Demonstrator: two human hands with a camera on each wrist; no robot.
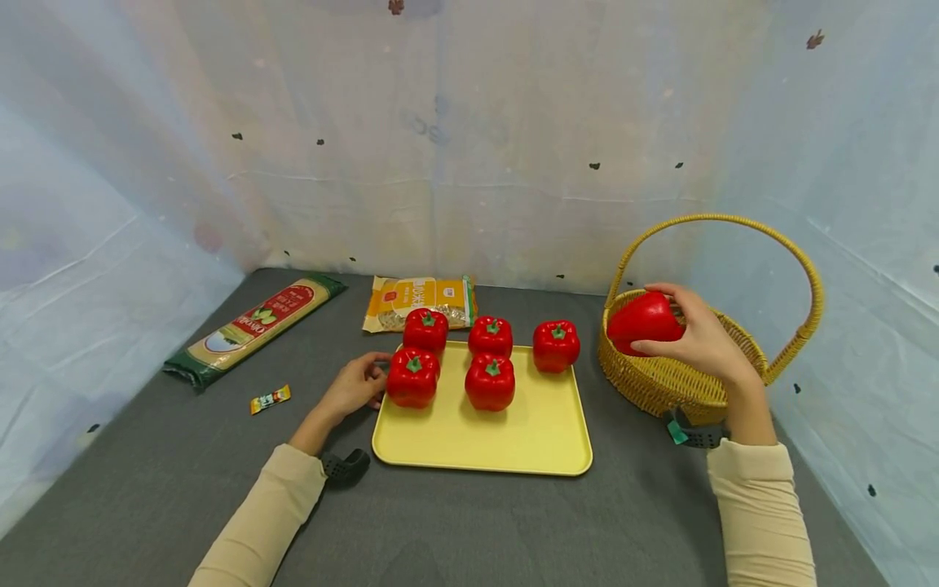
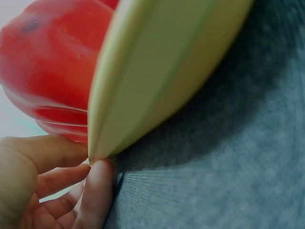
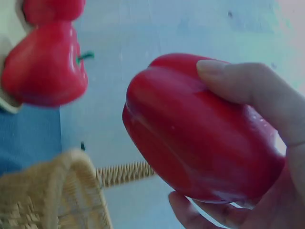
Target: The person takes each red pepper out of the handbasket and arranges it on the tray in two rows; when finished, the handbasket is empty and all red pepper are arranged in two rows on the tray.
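My right hand (image 1: 697, 336) grips a red bell pepper (image 1: 644, 321) over the yellow wicker basket (image 1: 638, 383), under its arched handle. In the right wrist view the thumb lies along one side of this bell pepper (image 3: 200, 129) and the fingers curl round the other. My left hand (image 1: 357, 383) pinches the left rim of the yellow tray (image 1: 477, 444) between thumb and fingers, as the left wrist view shows at the tray edge (image 2: 143, 86). Several more red bell peppers with green stems stand on the tray, one bell pepper (image 1: 413, 377) close beside the left hand.
Behind the tray lies an orange grain packet (image 1: 421, 300). A long green and red packet (image 1: 253, 326) lies at the back left, with a small yellow wrapped snack (image 1: 270, 399) in front of it. Pale curtains (image 1: 469, 147) hang around the grey table (image 1: 469, 522).
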